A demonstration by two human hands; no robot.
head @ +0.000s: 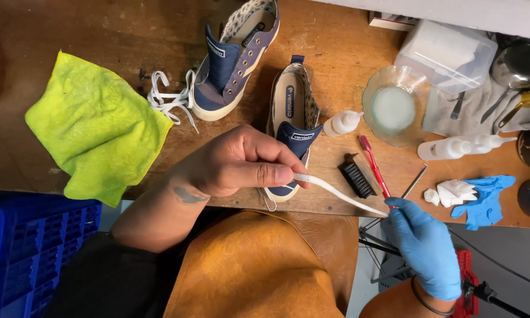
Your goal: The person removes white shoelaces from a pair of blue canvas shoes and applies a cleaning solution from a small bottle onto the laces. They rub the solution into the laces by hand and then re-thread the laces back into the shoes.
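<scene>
- The bare left hand pinches one end of a white shoelace between thumb and fingers.
- The gloved right hand grips the lace's other end, fingers clenched around it.
- The lace is stretched taut over the bench edge, in front of a navy sneaker.
- A black brush and a red toothbrush lie just beyond.

Worn wooden table: green cloth at nine o'clock, two navy sneakers at twelve, glass bowl at two, black brush centre-right.
</scene>
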